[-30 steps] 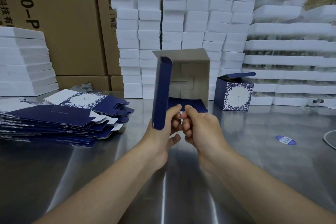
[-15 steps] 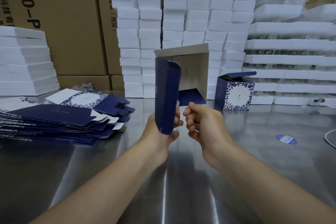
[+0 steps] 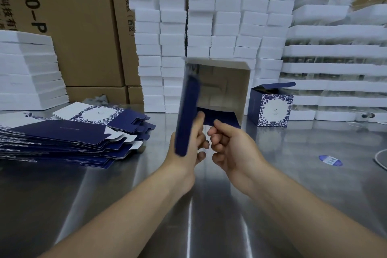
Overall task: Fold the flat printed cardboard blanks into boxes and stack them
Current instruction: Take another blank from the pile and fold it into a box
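Box (image 3: 224,88) centre frame, mouth toward viewer for tucking | left hand (image 3: 194,139) pinches navy side flap (image 3: 187,111) | right hand (image 3: 232,145) curled, seemingly empty, beside bottom flap (image 3: 221,117)

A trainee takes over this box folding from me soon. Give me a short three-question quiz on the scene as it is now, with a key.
1. True or false: the finished box stands to the left of the half-folded box.
2. Where does the pile of flat blanks lie?
A) on the steel table, left of the half-folded box
B) on the steel table, right of the finished box
C) inside the finished box
3. Fill in: the ___ hand grips the half-folded box by its navy side panel.

Key: 1 false, it stands to the right; 2 A; 3 left hand.
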The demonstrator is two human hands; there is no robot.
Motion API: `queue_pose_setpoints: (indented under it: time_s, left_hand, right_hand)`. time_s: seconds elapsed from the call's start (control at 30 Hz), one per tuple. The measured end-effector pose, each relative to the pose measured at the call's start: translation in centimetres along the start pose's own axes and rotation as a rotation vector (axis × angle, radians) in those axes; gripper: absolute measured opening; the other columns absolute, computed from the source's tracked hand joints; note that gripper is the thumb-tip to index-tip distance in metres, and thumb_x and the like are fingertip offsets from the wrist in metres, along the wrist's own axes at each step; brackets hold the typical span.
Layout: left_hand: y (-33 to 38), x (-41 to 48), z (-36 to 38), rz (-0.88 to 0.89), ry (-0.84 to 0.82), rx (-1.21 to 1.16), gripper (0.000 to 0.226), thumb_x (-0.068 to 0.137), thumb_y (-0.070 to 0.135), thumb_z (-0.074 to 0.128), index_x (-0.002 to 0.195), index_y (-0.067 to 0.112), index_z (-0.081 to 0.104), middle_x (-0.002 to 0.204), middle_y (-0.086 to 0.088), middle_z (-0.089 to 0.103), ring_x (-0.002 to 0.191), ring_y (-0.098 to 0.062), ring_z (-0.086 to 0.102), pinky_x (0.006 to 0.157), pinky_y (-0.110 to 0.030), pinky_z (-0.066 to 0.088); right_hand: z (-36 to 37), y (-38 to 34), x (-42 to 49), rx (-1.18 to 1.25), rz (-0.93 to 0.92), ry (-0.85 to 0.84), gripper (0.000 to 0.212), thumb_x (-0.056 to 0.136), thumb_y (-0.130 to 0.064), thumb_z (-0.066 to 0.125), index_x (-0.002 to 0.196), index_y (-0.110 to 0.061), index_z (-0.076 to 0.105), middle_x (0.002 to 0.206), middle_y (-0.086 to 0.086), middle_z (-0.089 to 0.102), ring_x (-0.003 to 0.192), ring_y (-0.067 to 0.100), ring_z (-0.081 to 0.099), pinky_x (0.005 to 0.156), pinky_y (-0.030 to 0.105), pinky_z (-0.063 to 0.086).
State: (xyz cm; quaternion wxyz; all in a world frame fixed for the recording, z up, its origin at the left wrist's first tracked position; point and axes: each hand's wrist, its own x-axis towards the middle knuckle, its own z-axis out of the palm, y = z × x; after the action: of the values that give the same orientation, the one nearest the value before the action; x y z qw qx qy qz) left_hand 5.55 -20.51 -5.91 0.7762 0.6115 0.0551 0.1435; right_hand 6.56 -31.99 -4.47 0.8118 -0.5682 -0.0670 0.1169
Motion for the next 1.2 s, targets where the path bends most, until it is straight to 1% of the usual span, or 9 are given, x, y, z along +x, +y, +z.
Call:
queue_pose_setpoints:
  time_s: [0.1, 0.17, 0.33, 0.5, 0.73, 0.87, 0.97, 1.07, 1.2]
  left_hand:
    - [-0.1, 0.4, -0.2, 0.047, 0.07, -0.052, 0.04, 0.105, 0.024, 0.055, 0.066, 0.022, 0.045, 0.051, 0.009, 0.043, 0.053, -0.009, 0.046, 0.048, -0.019, 0.038]
    - [-0.2, 0.6, -0.4, 0.065, 0.108, -0.043, 0.04, 0.104, 0.017, 0.053, 0.066, 0.022, 0.044, 0.05, 0.01, 0.044, 0.053, -0.008, 0.046, 0.05, -0.02, 0.039]
    - [-0.1, 1.0, -0.9, 0.038, 0.133, -0.101, 0.039, 0.106, 0.019, 0.052, 0.067, 0.022, 0.049, 0.052, 0.006, 0.046, 0.048, -0.007, 0.047, 0.046, -0.02, 0.037]
    - [0.2, 0.9, -0.9, 0.05, 0.184, -0.059, 0.04, 0.102, 0.038, 0.061, 0.068, 0.023, 0.044, 0.051, 0.009, 0.037, 0.05, -0.009, 0.042, 0.055, -0.028, 0.03]
    - [0.6, 1.8, -1.7, 0.052, 0.282, -0.085, 0.034, 0.105, 0.029, 0.058, 0.074, 0.023, 0.045, 0.052, 0.011, 0.039, 0.052, -0.008, 0.039, 0.052, -0.024, 0.029]
    - [0.5, 1.7, -1.6, 0.043, 0.244, -0.099, 0.038, 0.104, 0.033, 0.059, 0.072, 0.023, 0.041, 0.056, 0.008, 0.036, 0.05, -0.007, 0.039, 0.053, -0.025, 0.027]
    - [0.4, 1.1, -1.2, 0.03, 0.179, -0.139, 0.038, 0.103, 0.038, 0.062, 0.071, 0.024, 0.046, 0.054, 0.01, 0.035, 0.05, -0.006, 0.04, 0.053, -0.024, 0.027]
    - [0.3, 1.0, -0.8, 0.052, 0.128, -0.114, 0.037, 0.106, 0.03, 0.058, 0.072, 0.024, 0.046, 0.052, 0.012, 0.035, 0.048, -0.005, 0.039, 0.053, -0.023, 0.027]
    - [0.4, 1.4, -1.1, 0.066, 0.128, -0.159, 0.041, 0.108, 0.021, 0.057, 0.069, 0.022, 0.044, 0.05, 0.01, 0.037, 0.041, -0.003, 0.039, 0.044, -0.02, 0.027]
  right_hand:
    - [0.1, 0.2, 0.0, -0.096, -0.003, -0.013, 0.035, 0.102, -0.035, 0.065, 0.072, -0.018, 0.067, 0.06, -0.004, 0.053, 0.048, 0.007, 0.044, 0.044, 0.019, 0.033]
    - [0.2, 0.3, -0.2, -0.149, -0.001, -0.015, 0.038, 0.099, -0.039, 0.069, 0.067, -0.02, 0.068, 0.061, -0.004, 0.053, 0.049, 0.008, 0.045, 0.045, 0.019, 0.035]
    - [0.2, 0.2, -0.3, -0.112, -0.007, 0.078, 0.042, 0.103, -0.043, 0.064, 0.071, -0.016, 0.07, 0.058, -0.004, 0.052, 0.047, 0.008, 0.044, 0.048, 0.021, 0.033]
    - [0.4, 0.2, -0.3, -0.102, -0.01, 0.066, 0.044, 0.108, -0.035, 0.056, 0.075, -0.011, 0.073, 0.054, -0.003, 0.056, 0.044, 0.006, 0.043, 0.044, 0.018, 0.031]
    - [0.4, 0.4, -0.3, -0.167, -0.028, 0.084, 0.039, 0.1, -0.042, 0.069, 0.073, -0.016, 0.075, 0.057, -0.005, 0.056, 0.046, 0.007, 0.045, 0.048, 0.02, 0.033]
    - [0.3, 0.3, -0.2, -0.141, -0.052, 0.085, 0.036, 0.104, -0.034, 0.064, 0.077, -0.013, 0.075, 0.055, -0.006, 0.056, 0.045, 0.005, 0.043, 0.045, 0.017, 0.033]
    - [0.4, 0.4, -0.1, -0.135, -0.069, 0.074, 0.036, 0.104, -0.032, 0.064, 0.076, -0.013, 0.074, 0.055, -0.005, 0.057, 0.044, 0.006, 0.043, 0.045, 0.017, 0.034]
    - [0.4, 0.5, -0.1, -0.127, -0.048, 0.068, 0.036, 0.103, -0.034, 0.064, 0.073, -0.015, 0.072, 0.055, -0.005, 0.055, 0.044, 0.007, 0.043, 0.045, 0.018, 0.033]
    - [0.5, 0.7, -0.1, -0.129, -0.009, 0.023, 0.038, 0.102, -0.04, 0.065, 0.073, -0.017, 0.072, 0.059, -0.003, 0.058, 0.047, 0.008, 0.047, 0.045, 0.019, 0.035]
